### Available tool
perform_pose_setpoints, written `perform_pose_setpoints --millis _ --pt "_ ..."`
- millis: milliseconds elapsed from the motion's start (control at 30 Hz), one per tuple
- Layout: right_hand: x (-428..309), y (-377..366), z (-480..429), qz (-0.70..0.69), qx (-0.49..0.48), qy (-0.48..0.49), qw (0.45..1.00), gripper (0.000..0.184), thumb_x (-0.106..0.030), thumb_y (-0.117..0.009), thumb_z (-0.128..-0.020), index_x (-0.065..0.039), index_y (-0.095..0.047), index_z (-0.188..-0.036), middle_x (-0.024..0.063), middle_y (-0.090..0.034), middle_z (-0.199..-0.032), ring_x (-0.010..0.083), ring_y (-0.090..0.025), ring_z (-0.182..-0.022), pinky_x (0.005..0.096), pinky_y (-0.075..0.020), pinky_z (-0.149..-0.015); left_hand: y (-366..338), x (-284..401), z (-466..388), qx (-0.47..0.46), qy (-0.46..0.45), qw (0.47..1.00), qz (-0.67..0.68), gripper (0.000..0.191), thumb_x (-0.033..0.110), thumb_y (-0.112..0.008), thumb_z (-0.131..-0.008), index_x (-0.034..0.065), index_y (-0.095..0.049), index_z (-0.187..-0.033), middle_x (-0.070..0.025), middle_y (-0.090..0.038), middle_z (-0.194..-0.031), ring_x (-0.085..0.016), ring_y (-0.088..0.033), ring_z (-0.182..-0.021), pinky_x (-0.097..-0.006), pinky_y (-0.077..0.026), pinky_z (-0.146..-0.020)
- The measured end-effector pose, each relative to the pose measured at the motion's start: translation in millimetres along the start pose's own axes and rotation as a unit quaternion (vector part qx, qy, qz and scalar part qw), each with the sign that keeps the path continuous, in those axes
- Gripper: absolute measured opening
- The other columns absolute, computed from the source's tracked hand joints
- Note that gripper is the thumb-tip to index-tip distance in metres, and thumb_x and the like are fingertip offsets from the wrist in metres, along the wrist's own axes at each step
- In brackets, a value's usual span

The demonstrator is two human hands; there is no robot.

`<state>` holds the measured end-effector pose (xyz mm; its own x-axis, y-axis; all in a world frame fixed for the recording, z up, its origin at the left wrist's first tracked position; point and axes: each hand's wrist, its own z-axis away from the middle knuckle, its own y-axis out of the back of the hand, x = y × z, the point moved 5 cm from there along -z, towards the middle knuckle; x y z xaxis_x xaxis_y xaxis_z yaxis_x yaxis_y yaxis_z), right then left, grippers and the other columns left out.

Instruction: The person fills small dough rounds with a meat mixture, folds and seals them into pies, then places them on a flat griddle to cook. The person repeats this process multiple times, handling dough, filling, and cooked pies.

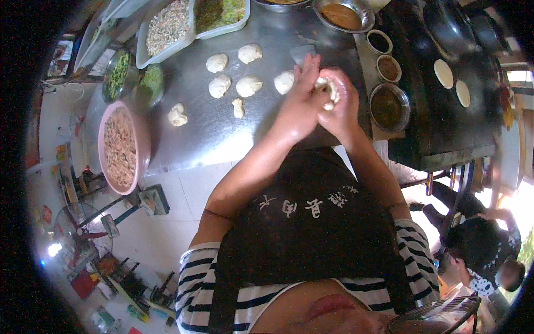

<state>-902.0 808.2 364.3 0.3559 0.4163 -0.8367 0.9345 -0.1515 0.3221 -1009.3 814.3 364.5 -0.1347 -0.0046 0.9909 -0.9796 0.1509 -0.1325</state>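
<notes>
A piece of white dough (333, 92) is held up over the steel worktop (200, 137), between my two hands. My right hand (345, 94) curls around its outer side. My left hand (306, 94) presses in from the other side, fingers stretched forward and thumb side at the dough. The dough is partly hidden, and its inside looks darker. Just left of my hands lies a dough ball (284, 82), partly covered by my left hand. Several more dough balls (249, 86) rest farther left, with a small dough scrap (238, 108) and a lumpy dough piece (178, 115).
A pink basin (101, 148) of minced filling stands at the left edge. Plastic tubs (144, 52) hold chopped fillings behind. A steel bowl (371, 21) of brown paste and a sauce bowl (408, 119) sit right. Two flat dough rounds (443, 74) lie on the dark griddle (421, 137). Another person (471, 242) is lower right.
</notes>
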Motion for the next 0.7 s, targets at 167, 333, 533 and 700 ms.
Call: perform_pose_setpoints --millis 167,333,533,700 --pt "-24.6 10.3 -16.7 -0.064 0.005 0.003 0.998 0.04 -0.014 -0.074 -0.065 -0.005 -0.056 -0.1 0.0132 -0.061 -0.095 0.0252 -0.061 -0.087 0.0342 -0.0481 -0.079 1.0 1.6 -1.0 0.076 0.165 0.932 0.313 0.05 0.032 -0.052 -0.093 0.0003 -0.042 -0.131 -0.0111 -0.051 -0.123 -0.019 -0.048 -0.114 -0.0321 -0.036 -0.098" --pt "-25.9 1.9 -8.4 0.01 0.036 -0.037 0.999 0.031 -0.016 -0.071 -0.073 -0.004 -0.059 -0.099 0.012 -0.064 -0.091 0.0242 -0.063 -0.08 0.0325 -0.0499 -0.075 -7.5 -8.3 0.9 0.022 0.178 0.894 0.41 0.039 0.038 -0.05 -0.093 0.0052 -0.053 -0.114 -0.0055 -0.061 -0.102 -0.018 -0.059 -0.094 -0.0331 -0.047 -0.084" --pt "-24.9 -10.1 -6.3 -0.084 0.041 0.014 0.996 0.022 -0.01 -0.069 -0.073 -0.002 -0.062 -0.093 0.0117 -0.066 -0.091 0.0231 -0.064 -0.083 0.0322 -0.0503 -0.076 -3.1 -32.0 3.2 0.011 0.244 0.825 0.51 0.039 0.042 -0.043 -0.095 0.0064 -0.054 -0.108 -0.007 -0.061 -0.099 -0.02 -0.06 -0.091 -0.0356 -0.048 -0.083" --pt "-34.7 -11.2 -2.6 -0.033 0.065 0.04 0.997 0.013 0.005 -0.068 -0.071 -0.002 -0.06 -0.079 0.0101 -0.065 -0.086 0.0179 -0.064 -0.084 0.0298 -0.049 -0.082 1.3 -40.7 4.8 0.022 0.243 0.844 0.478 0.039 0.039 -0.04 -0.097 0.0036 -0.055 -0.105 -0.0084 -0.061 -0.097 -0.02 -0.06 -0.091 -0.035 -0.048 -0.084"
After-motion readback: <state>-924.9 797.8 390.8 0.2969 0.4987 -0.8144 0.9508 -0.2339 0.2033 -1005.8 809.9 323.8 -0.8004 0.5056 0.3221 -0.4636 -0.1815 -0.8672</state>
